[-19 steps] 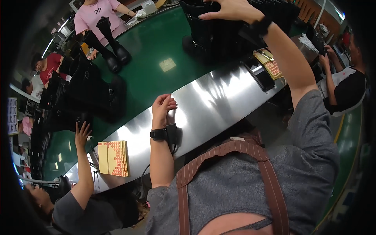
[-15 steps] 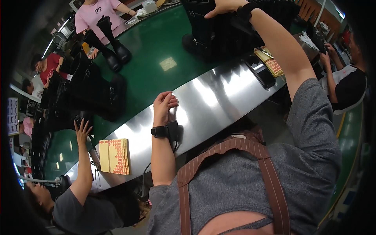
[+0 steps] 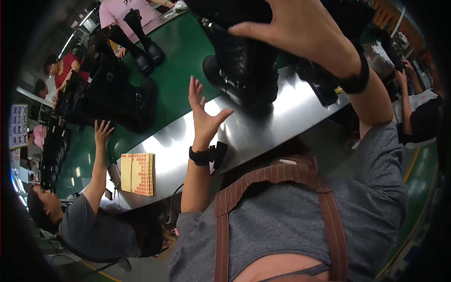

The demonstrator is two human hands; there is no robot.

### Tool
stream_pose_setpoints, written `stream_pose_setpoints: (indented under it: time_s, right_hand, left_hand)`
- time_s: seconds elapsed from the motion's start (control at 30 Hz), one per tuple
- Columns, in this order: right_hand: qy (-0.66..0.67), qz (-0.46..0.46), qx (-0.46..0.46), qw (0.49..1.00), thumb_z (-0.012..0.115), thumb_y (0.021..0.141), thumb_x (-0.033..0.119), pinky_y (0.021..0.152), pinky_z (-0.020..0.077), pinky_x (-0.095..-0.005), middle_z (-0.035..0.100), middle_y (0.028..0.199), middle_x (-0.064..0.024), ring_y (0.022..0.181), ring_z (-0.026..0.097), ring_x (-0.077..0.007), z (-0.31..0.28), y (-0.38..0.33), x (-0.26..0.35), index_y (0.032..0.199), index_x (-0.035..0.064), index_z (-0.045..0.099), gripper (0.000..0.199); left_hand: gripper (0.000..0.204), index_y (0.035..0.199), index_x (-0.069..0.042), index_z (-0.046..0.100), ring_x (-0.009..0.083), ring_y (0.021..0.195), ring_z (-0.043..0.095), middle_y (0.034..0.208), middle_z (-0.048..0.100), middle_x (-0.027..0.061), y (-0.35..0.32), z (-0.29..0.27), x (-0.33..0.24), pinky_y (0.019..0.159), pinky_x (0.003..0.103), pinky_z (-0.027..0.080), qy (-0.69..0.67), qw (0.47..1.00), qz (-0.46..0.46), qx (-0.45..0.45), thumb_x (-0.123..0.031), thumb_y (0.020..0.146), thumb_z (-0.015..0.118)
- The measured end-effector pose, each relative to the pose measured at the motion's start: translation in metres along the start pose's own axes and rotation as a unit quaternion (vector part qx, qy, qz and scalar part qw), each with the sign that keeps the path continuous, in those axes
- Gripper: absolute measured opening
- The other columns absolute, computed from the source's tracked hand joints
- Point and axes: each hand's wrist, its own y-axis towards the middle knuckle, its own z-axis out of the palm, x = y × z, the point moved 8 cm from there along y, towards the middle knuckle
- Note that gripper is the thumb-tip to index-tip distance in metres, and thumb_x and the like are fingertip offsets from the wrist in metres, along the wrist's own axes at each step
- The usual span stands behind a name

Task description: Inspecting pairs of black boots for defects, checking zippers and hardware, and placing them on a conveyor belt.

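Nearest, the person's grey shirt (image 3: 291, 221) and brown striped apron straps (image 3: 329, 211) fill the lower part of the view. From there the left forearm rises upright, a black wrist device (image 3: 204, 155) strapped on it, and the left hand (image 3: 203, 115) stands open with its fingers spread, palm turned right toward a tall black boot (image 3: 244, 61) — near it, but not touching. The boot stands on the shiny metal edge (image 3: 282, 117) of the long table, where the metal meets the green belt (image 3: 183, 47). The right arm reaches up and across from the right, bent at the elbow, and the right hand (image 3: 300, 28) lies with fingers spread and curled over the boot's upper shaft — it grips the boot from the near side. To the left, a yellow card with red dots (image 3: 137, 173) lies on the metal, and a co-worker's hand (image 3: 102, 132) is raised with fingers apart. Farther off, more black boots (image 3: 141, 42) stand on the green belt.
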Motion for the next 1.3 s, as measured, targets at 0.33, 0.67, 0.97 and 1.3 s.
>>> stream_pose_setpoints:
  time_s: [0.33,0.67,0.97,1.3]
  right_hand:
    - [0.164,-0.039,-0.255,0.952,0.081,0.073,0.031,0.095,0.0454,-0.0406,0.043,0.128,-0.0204,0.119,0.047,-0.0273,-0.013,-0.147,-0.037,0.137,-0.0033,0.027,0.09]
    - [0.314,0.331,-0.145,0.878,0.069,0.087,0.019,0.081,0.0493,-0.0322,0.065,0.107,-0.0165,0.093,0.063,-0.0239,0.169,-0.207,-0.087,0.122,-0.0001,0.057,0.042]
    - [0.218,0.313,-0.188,0.905,0.069,0.088,0.02,0.078,0.048,-0.0302,0.066,0.093,-0.0128,0.083,0.063,-0.0214,0.123,-0.244,-0.132,0.111,-0.0042,0.06,0.034]
    - [0.242,0.175,-0.025,0.954,0.068,0.082,0.016,0.068,0.0463,-0.0329,0.06,0.084,-0.0094,0.072,0.058,-0.0237,0.146,-0.222,-0.041,0.094,0.0049,0.06,0.019]
  left_hand:
    - [0.07,0.131,0.0,0.038,0.0205,0.1,0.057,0.11,0.058,0.0115,-0.011,0.042,-0.049,0.086,0.031,0.047,0.034,0.999,0.006,-0.001,-0.007,0.073,0.077]
    - [0.031,0.112,0.008,0.058,0.0227,0.099,0.059,0.108,0.063,0.0123,-0.036,-0.02,-0.022,0.091,0.032,0.043,-0.017,0.983,0.073,-0.169,0.0,0.082,0.06]
    - [0.036,0.117,0.009,0.058,0.024,0.109,0.056,0.124,0.058,0.0153,-0.051,-0.024,-0.029,0.1,0.033,0.038,-0.06,0.977,0.099,-0.177,-0.004,0.084,0.054]
    - [0.06,0.118,0.006,0.05,0.0213,0.106,0.058,0.113,0.06,0.0146,-0.087,-0.004,0.013,0.097,0.031,0.042,0.021,0.987,-0.103,-0.121,-0.008,0.069,0.082]
